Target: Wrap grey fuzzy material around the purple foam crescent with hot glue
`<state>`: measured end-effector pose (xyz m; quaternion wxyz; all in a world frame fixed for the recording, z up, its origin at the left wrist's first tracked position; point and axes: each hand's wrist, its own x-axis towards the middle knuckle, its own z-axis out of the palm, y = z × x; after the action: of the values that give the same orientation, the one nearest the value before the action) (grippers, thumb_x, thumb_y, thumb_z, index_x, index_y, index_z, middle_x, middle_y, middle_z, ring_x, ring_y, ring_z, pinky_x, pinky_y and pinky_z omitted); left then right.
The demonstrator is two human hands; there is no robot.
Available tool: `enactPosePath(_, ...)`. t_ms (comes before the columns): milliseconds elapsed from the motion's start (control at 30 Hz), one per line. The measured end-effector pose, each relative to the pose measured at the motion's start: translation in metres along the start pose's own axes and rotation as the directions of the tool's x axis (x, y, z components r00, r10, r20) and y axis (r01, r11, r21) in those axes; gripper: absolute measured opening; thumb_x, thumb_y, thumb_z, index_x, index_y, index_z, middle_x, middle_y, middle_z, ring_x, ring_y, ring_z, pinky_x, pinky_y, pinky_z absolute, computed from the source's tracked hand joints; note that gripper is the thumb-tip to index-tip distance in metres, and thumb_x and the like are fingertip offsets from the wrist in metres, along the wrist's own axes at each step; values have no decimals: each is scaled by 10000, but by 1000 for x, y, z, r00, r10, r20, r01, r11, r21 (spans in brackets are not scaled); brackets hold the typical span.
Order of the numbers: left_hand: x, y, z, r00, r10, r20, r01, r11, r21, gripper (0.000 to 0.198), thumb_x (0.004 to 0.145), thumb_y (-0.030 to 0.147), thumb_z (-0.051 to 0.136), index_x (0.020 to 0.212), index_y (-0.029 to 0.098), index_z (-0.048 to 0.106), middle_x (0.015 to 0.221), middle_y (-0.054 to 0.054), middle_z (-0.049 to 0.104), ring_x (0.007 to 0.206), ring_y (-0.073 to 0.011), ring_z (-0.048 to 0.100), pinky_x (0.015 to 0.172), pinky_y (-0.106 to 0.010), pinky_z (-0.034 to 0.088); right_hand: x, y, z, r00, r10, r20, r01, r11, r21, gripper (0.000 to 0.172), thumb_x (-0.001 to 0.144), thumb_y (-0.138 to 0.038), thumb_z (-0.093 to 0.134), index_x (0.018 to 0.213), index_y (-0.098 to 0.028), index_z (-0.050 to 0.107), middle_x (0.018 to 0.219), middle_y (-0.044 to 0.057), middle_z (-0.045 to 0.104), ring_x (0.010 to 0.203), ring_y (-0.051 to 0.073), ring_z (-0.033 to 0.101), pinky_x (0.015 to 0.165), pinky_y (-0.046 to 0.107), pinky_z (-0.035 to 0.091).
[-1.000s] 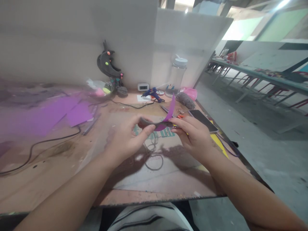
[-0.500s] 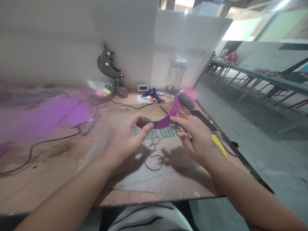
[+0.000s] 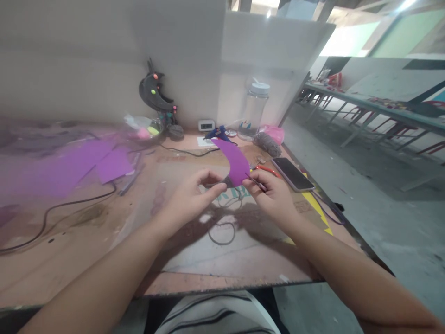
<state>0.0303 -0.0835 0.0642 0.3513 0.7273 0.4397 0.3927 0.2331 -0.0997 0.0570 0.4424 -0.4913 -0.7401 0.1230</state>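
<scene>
A curved, crescent-like piece of purple sheet [image 3: 238,162] is held up over the middle of the table. My left hand [image 3: 203,190] is closed on its lower end, where a dark grey covering shows. My right hand [image 3: 273,190] is closed round a slim, dark pointed tool [image 3: 257,182], whose exact kind I cannot make out. Its tip lies against the right edge of the purple piece, with my thumb beside it. Below the hands, thin grey yarn [image 3: 222,233] lies in loops on a clear sheet.
Red-handled pliers [image 3: 267,170] and a phone [image 3: 293,174] lie to the right. Behind are a blue glue gun [image 3: 219,133], small clock [image 3: 206,125], water bottle [image 3: 255,109] and grey yarn bundle [image 3: 267,144]. Purple sheets [image 3: 113,165] and a black cable [image 3: 45,222] lie left.
The purple piece has turned so its free upper end now points up and left instead of up and right. My right hand has shifted slightly left and down along its edge.
</scene>
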Motion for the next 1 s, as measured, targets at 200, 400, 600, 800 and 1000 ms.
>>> enactPosePath(200,-1,1,-2,995,66,-73,-64,997,36,189,853,379,641,939,221,698,935,-23,728,893,-203,651,815,-308,497,-1,4,3,999,-24,-23,23,999,-27,118,871,-248,571,806,-187,648,647,-26,555,525,104,426,478,228,304)
enactPosePath(400,-1,7,-5,985,151,-78,-147,987,59,123,864,298,636,914,202,695,962,-30,712,934,-194,639,871,-312,482,-2,3,4,996,-70,51,71,997,-10,115,836,-170,553,793,-183,659,652,-14,578,564,124,476,509,233,344)
enactPosePath(600,-1,2,-5,984,163,-74,-158,985,68,154,916,324,565,898,200,653,931,-21,687,920,-185,619,858,-304,463,-3,4,4,995,-97,26,97,995,-22,166,802,-108,537,836,-183,682,678,-7,611,583,134,506,527,234,366)
enactPosePath(800,-1,-2,-10,968,118,-221,-119,993,11,204,969,337,445,855,208,554,838,-1,592,840,-167,571,779,-274,441,-3,9,1,981,-186,-54,180,979,-97,192,809,-114,537,863,-215,691,743,1,661,627,147,563,576,245,427)
enactPosePath(1000,1,-3,-12,981,58,-185,-58,998,5,269,929,349,478,709,207,543,735,5,567,758,-180,549,704,-293,426,-5,6,-13,877,-461,-132,441,884,-157,231,839,-123,504,958,-225,674,664,12,642,567,146,559,542,267,423)
